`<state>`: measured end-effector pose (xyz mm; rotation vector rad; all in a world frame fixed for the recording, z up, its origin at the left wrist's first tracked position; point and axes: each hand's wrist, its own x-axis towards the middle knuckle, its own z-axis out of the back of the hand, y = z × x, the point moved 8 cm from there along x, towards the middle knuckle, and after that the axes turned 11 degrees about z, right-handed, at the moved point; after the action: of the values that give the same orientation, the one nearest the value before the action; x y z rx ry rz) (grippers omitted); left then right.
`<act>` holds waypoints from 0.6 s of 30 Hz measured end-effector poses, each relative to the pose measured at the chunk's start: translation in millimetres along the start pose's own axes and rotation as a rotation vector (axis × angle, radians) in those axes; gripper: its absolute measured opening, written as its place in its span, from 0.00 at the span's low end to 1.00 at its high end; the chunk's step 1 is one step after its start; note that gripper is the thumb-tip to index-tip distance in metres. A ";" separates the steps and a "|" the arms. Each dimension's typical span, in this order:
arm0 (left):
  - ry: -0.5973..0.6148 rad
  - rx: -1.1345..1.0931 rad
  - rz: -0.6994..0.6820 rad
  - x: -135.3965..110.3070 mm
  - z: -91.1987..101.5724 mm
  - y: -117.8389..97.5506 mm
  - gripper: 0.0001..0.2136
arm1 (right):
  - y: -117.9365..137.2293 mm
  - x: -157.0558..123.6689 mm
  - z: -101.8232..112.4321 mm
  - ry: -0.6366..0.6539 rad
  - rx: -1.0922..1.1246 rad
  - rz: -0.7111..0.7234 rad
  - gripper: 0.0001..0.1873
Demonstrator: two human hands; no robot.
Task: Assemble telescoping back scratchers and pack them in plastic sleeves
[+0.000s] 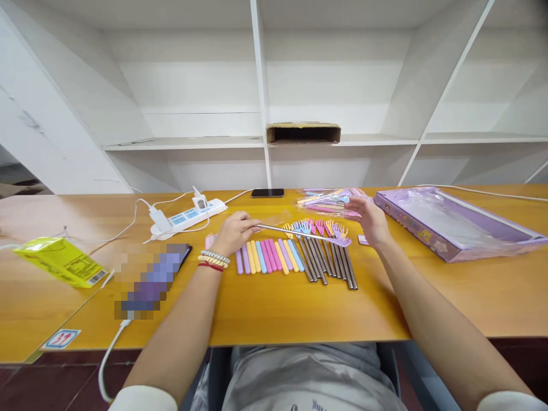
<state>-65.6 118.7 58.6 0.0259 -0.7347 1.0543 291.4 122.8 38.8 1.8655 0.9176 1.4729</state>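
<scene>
My left hand [237, 231] pinches the end of a back scratcher's thin metal rod [285, 229], which stretches to the right and ends in a purple claw head [341, 241]. Fingers apart and holding nothing, my right hand [369, 218] hovers to the right of that claw. Below the rod lies a row of coloured plastic handles [265, 256] in purple, yellow, blue and pink. Beside them, several metal rods with claw heads [320, 262] rest side by side, partly under the held one. Behind is a clear bag of coloured pieces [327, 200].
A purple box with clear film [454, 222] lies at the right. At the left are a power strip [192, 216], a yellow carton [60, 262] and a phone with a blurred screen [149, 282] on a cable. A black phone [268, 193] lies by the shelf, which holds a cardboard box [303, 133].
</scene>
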 end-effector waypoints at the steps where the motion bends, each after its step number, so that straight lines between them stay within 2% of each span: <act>1: 0.001 -0.012 -0.006 -0.3 -0.2 -1.0 0.11 | -2.0 -2.9 -4.1 0.022 -0.047 0.030 0.22; 3: 0.001 -0.029 -0.012 -0.6 -0.8 -4.2 0.11 | -1.2 -8.1 -14.2 0.073 -0.056 0.071 0.26; 6: -0.021 -0.043 -0.001 -0.6 0.1 -8.8 0.11 | 5.2 -13.8 -29.0 0.148 0.050 0.052 0.33; 12: -0.065 -0.051 0.098 -1.6 9.6 -16.5 0.10 | 13.5 -16.4 -33.3 0.133 0.049 0.005 0.37; 14: -0.036 -0.084 0.115 -3.0 10.4 -22.5 0.09 | 17.4 -15.6 -29.2 0.096 0.068 0.029 0.37; 18: 0.113 -0.157 0.141 -6.5 2.8 -36.2 0.08 | 28.2 -14.9 -18.3 0.001 0.074 0.052 0.40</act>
<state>-40.1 94.0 68.6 -0.2217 -0.7221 1.1196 275.8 94.7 56.6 1.9555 0.9424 1.4894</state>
